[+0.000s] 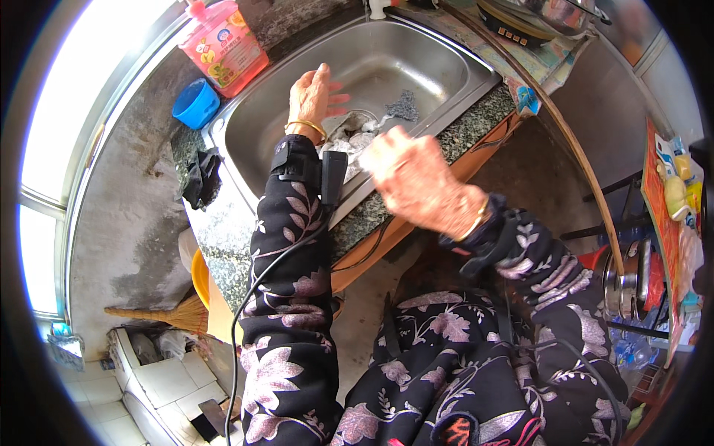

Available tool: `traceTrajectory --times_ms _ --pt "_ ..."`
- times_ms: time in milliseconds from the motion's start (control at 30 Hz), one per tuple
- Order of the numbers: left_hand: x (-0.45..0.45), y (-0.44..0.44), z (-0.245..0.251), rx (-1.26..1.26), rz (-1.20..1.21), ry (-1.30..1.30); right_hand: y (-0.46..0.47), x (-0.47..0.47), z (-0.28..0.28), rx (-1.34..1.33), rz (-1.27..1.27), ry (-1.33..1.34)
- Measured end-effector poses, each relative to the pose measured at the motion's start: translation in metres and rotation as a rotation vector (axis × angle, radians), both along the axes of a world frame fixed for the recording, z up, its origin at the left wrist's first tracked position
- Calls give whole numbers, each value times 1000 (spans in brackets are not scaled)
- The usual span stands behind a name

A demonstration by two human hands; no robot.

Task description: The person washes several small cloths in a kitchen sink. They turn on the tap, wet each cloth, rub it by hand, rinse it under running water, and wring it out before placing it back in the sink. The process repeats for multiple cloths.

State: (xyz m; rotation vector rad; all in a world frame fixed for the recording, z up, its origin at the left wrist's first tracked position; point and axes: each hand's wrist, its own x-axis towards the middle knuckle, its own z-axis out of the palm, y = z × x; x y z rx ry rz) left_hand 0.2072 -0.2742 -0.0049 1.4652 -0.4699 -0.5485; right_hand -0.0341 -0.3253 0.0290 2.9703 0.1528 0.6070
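A stainless steel sink (424,61) is set in a speckled stone counter. Over its left half is my left hand (312,97), fingers apart, thumb up, nothing held. My right hand (415,181) is blurred and curled above the sink's near rim; whether something small is in it cannot be told. Between the hands, a wet whitish cloth (351,145) lies bunched around the drain, partly hidden. A grey mesh scouring pad (404,106) rests on the sink floor to the right of the drain.
A blue plastic cup (196,104) and a pink detergent bottle (226,50) stand left of the sink, near a crumpled black plastic bag (202,178). At the upper right is an electric cooker (513,25). A long brown stick (574,134) arches down the right side.
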Motion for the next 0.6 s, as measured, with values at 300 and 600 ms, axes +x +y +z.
traceTrajectory --times_ms 300,600 --pt "15 19 7 -27 64 37 -127 -1 21 179 -149 -241" --pt "11 14 2 9 -3 14 -164 5 -11 -94 -226 -96"
